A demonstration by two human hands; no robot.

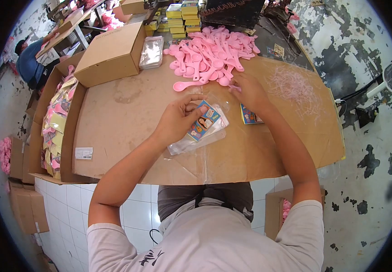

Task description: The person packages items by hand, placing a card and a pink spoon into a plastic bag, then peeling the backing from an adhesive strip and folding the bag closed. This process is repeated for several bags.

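My left hand (177, 119) is closed around a printed card (204, 120) with a blue picture side, its thumb lying on top. Clear plastic bags (210, 137) lie under the card and that hand. At the front edge of a heap of pink plastic spoons (214, 52), my right hand (249, 93) pinches a pink spoon (235, 88), mostly hidden by the fingers. Below the right wrist rests a small stack of similar cards (249, 116), partly covered by the forearm. One loose spoon (187, 85) lies at the heap's left front.
An open carton (62, 118) of packed spoons and cards stands left, beside a closed cardboard box (110, 53). Behind are a stack of clear bags (152, 52) and card stacks (176, 20). Thin plastic scraps (298, 88) lie right. Another person (33, 59) sits far left.
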